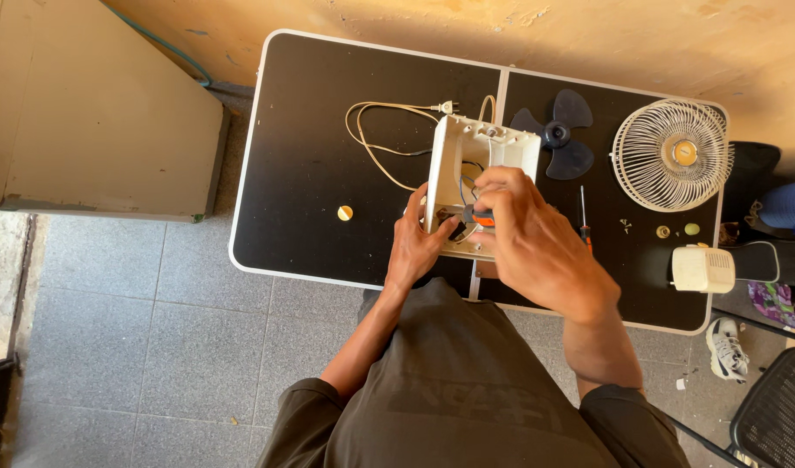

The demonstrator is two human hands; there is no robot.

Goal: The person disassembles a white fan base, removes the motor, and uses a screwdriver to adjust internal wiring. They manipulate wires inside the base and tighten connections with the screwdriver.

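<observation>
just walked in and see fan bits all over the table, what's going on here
A person stands at a black table with a white fan base tipped up in front of them. The left hand steadies its lower edge, while the right hand grips an orange-handled tool against the inside. Lying loose nearby are the dark blade, the white grille, a screwdriver and the cord.

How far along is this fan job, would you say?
Well into it, seemingly. Already off and lying on the black table: the wire grille, the dark fan blade, a white housing piece and small knobs. In hand: the left hand steadies the white fan base while the right hand works an orange-handled screwdriver inside it. Left: the base itself, its wiring exposed.
</observation>
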